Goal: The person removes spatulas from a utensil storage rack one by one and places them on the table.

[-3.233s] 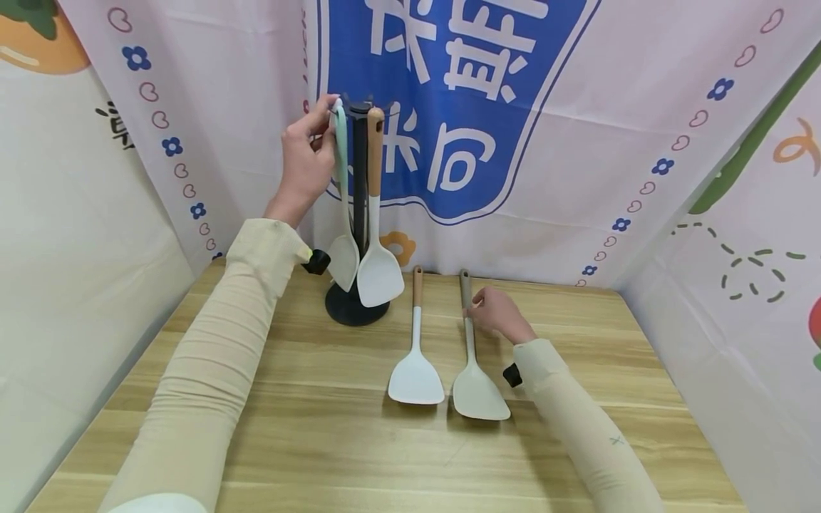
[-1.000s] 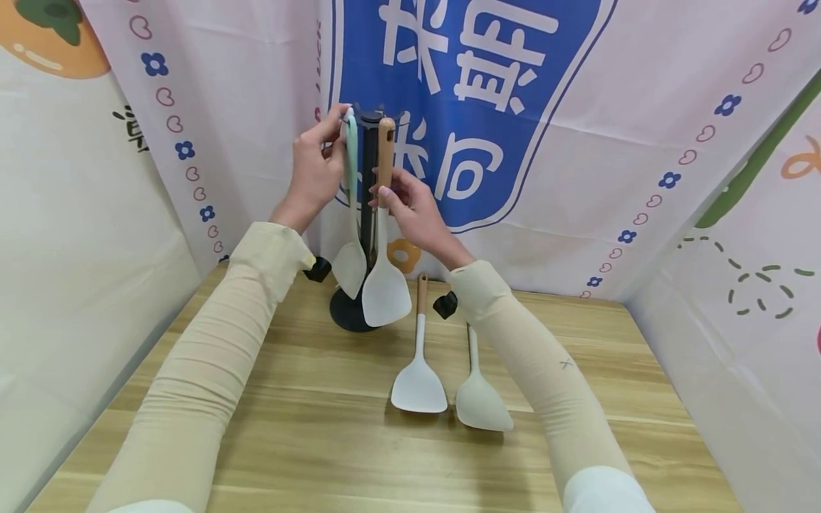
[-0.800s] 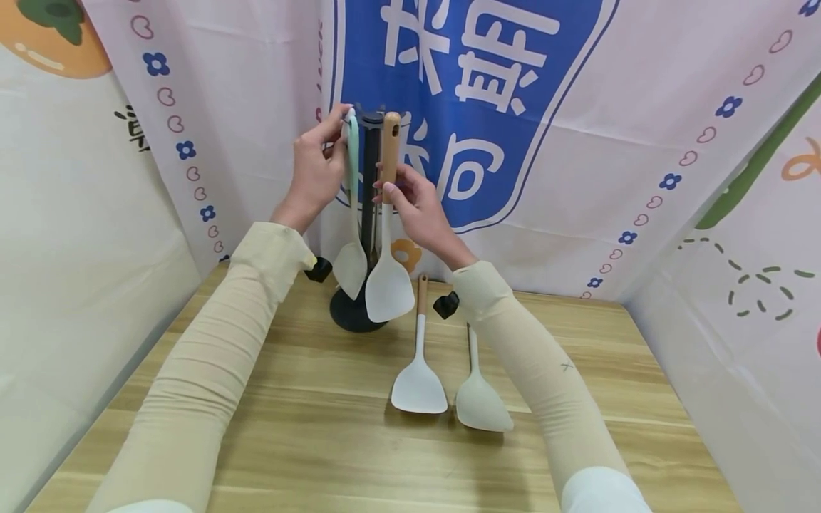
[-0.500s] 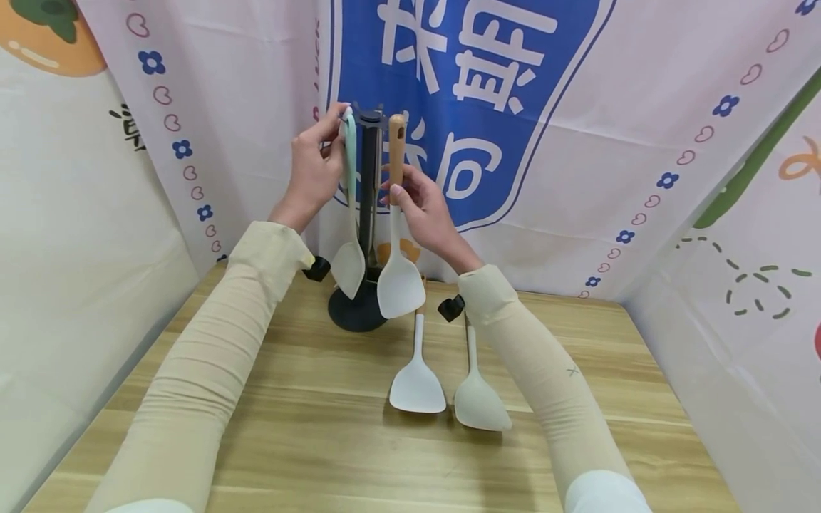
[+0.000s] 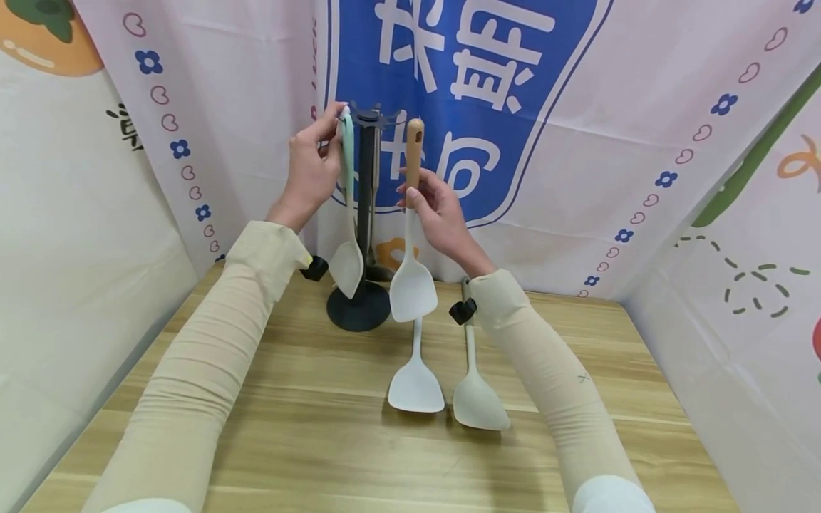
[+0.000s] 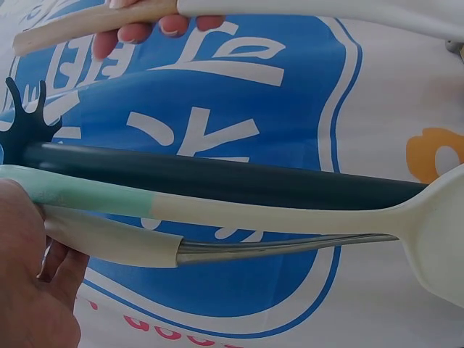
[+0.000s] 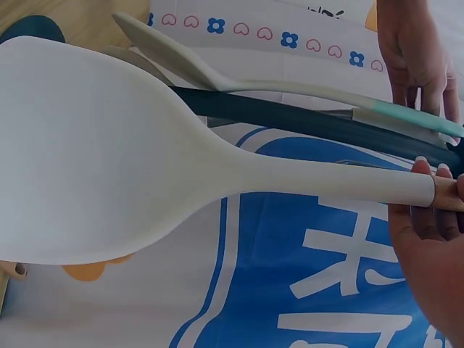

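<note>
My left hand (image 5: 311,160) pinches the top of a mint-handled spatula (image 5: 347,267), which hangs on the black utensil stand (image 5: 364,199). My right hand (image 5: 442,217) grips a white spatula (image 5: 413,288) low on its wooden handle, holding it upright, blade down, just right of the stand. In the right wrist view its broad white blade (image 6: 449,11) is out of the left camera's reach, while the blade (image 7: 101,152) fills the near left. On the table lie another white spatula (image 5: 415,388), its handle hidden behind the held blade, and a beige spatula (image 5: 477,402).
Metal-shafted utensils (image 5: 375,178) hang behind the stand's post. The stand's round base (image 5: 358,313) sits toward the back left of the wooden table (image 5: 308,442). A printed cloth (image 5: 256,85) rises right behind, with more cloth at both sides.
My right hand has left the beige spatula on the table, taken hold of the hanging white spatula and brought it off the stand to the right. My left hand stays at the stand's top.
</note>
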Action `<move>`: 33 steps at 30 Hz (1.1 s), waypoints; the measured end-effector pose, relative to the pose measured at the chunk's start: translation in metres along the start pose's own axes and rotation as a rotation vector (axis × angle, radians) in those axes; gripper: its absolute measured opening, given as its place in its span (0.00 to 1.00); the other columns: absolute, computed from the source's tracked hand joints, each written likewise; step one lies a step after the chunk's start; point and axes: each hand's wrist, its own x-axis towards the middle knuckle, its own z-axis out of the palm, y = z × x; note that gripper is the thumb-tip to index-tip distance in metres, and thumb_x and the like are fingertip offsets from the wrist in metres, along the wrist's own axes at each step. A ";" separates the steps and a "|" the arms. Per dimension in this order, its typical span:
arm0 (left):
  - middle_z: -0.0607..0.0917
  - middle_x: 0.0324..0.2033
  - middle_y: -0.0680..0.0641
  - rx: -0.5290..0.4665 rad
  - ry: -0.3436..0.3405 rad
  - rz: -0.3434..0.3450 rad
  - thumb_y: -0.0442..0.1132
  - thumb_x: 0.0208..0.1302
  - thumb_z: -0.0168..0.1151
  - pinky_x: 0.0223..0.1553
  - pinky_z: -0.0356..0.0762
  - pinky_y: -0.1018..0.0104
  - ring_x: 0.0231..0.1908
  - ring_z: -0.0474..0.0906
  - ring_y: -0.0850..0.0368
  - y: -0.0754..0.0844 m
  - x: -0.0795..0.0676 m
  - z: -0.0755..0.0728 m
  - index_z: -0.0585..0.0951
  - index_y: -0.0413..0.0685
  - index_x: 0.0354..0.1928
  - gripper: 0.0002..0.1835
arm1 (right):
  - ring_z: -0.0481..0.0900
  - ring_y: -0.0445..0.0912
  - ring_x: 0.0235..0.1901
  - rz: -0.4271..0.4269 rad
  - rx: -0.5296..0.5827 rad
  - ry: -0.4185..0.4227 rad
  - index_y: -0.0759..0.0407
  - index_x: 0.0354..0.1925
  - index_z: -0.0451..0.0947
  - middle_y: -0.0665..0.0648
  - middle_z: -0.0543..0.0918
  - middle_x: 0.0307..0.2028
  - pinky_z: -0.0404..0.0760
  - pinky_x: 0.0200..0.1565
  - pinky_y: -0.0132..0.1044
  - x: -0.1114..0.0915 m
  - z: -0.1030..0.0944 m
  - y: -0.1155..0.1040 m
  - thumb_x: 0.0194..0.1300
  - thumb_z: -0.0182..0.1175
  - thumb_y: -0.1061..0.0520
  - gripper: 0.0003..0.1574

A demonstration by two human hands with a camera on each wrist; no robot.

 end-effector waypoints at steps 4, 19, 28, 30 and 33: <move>0.86 0.62 0.39 0.000 0.002 0.005 0.28 0.80 0.49 0.68 0.83 0.55 0.59 0.84 0.47 0.000 0.000 0.000 0.73 0.54 0.77 0.27 | 0.84 0.46 0.44 -0.005 0.002 0.015 0.69 0.71 0.70 0.72 0.81 0.55 0.87 0.57 0.35 -0.001 -0.005 0.001 0.83 0.47 0.63 0.24; 0.85 0.63 0.39 0.000 -0.010 -0.012 0.29 0.81 0.49 0.68 0.83 0.56 0.60 0.83 0.47 -0.001 0.000 -0.003 0.72 0.56 0.77 0.28 | 0.83 0.41 0.40 -0.025 -0.001 0.056 0.72 0.70 0.70 0.70 0.81 0.51 0.86 0.49 0.28 -0.011 -0.025 0.018 0.83 0.46 0.65 0.24; 0.86 0.61 0.39 0.025 -0.010 0.006 0.29 0.81 0.49 0.66 0.85 0.55 0.56 0.84 0.47 -0.001 0.000 -0.003 0.73 0.56 0.76 0.27 | 0.82 0.43 0.38 -0.008 -0.010 0.075 0.74 0.70 0.70 0.79 0.79 0.53 0.84 0.48 0.26 -0.020 -0.038 0.023 0.83 0.46 0.65 0.24; 0.86 0.60 0.38 0.032 -0.014 0.005 0.29 0.81 0.49 0.67 0.85 0.55 0.56 0.84 0.47 -0.001 0.000 -0.003 0.73 0.56 0.76 0.27 | 0.81 0.44 0.38 -0.003 -0.014 0.079 0.75 0.70 0.70 0.78 0.79 0.53 0.84 0.48 0.25 -0.021 -0.041 0.024 0.83 0.46 0.66 0.24; 0.86 0.60 0.38 0.039 -0.018 0.006 0.29 0.80 0.49 0.67 0.84 0.54 0.56 0.84 0.47 0.000 0.001 -0.003 0.73 0.56 0.76 0.28 | 0.81 0.44 0.38 0.007 -0.023 0.085 0.74 0.70 0.70 0.76 0.80 0.52 0.84 0.48 0.25 -0.024 -0.045 0.025 0.83 0.47 0.66 0.24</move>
